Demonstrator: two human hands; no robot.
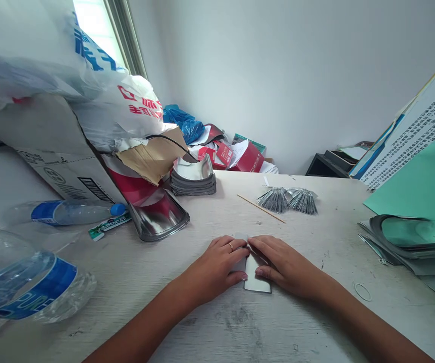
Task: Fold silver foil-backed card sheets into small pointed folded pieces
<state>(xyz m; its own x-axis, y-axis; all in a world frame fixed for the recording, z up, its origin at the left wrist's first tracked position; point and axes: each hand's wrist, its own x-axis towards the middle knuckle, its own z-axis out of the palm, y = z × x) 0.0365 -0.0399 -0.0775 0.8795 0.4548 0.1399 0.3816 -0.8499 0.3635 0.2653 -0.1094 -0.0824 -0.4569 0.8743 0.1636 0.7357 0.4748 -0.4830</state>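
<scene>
Head view, lower centre of frame: presses silver card (pixel 257 283) flat on white table (pixel 157 292) with left hand (pixel 219 262) and right hand (pixel 282 264), fingers extended, fingertips meeting at its upper edge; wooden stick (pixel 262 208) above, apart.

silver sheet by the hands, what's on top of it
The left hand and right hand lie on the silver sheet, hiding its upper part; only its lower end shows.

Card (pixel 257 282) under both hands; stick (pixel 262 208) behind; bottles (pixel 32 287) left.
</scene>
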